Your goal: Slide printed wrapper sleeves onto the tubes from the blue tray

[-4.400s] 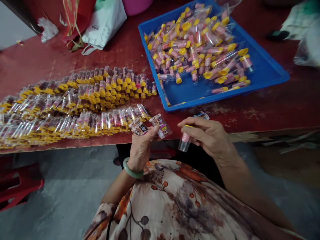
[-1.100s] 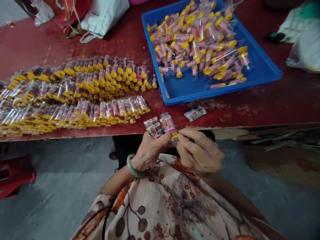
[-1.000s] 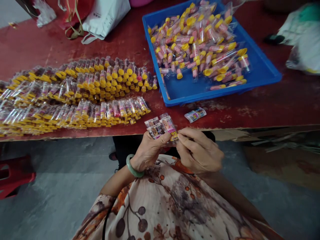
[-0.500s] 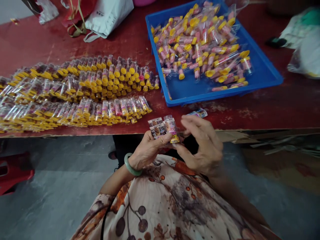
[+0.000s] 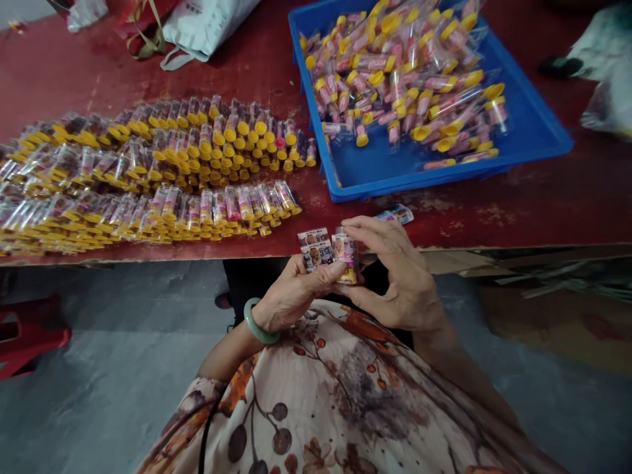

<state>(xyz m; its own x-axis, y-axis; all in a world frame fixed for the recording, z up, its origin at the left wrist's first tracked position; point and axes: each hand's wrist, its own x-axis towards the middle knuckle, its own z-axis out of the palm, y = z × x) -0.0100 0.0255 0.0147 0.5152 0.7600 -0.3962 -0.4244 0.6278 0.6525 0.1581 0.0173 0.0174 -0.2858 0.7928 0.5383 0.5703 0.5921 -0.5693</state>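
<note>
Just past the table's front edge, my left hand (image 5: 301, 286) grips a printed sheet of labels (image 5: 315, 253), its thumb pressed against a small clear plastic tube (image 5: 348, 260). A colourful label covers the tube, which stands almost upright with its yellow end down. My right hand (image 5: 399, 276) is curled around the tube's right side, fingertips at its top and thumb near its base. The palm side of the right hand is partly hidden. Behind those fingers, another printed label sheet (image 5: 397, 214) lies on the table.
A blue tray (image 5: 360, 191) holds a heap of yellow-capped tubes with pink contents. Rows of labelled tubes (image 5: 212, 207) are stacked on the red table (image 5: 261, 72) at left. A white bag (image 5: 202, 29) lies at the back, and a red stool (image 5: 37, 336) stands on the floor.
My right hand has closed in leftward, bringing its fingertips onto the tube. The tube and label sheet have shifted slightly right in my left hand. The view has tilted a little.
</note>
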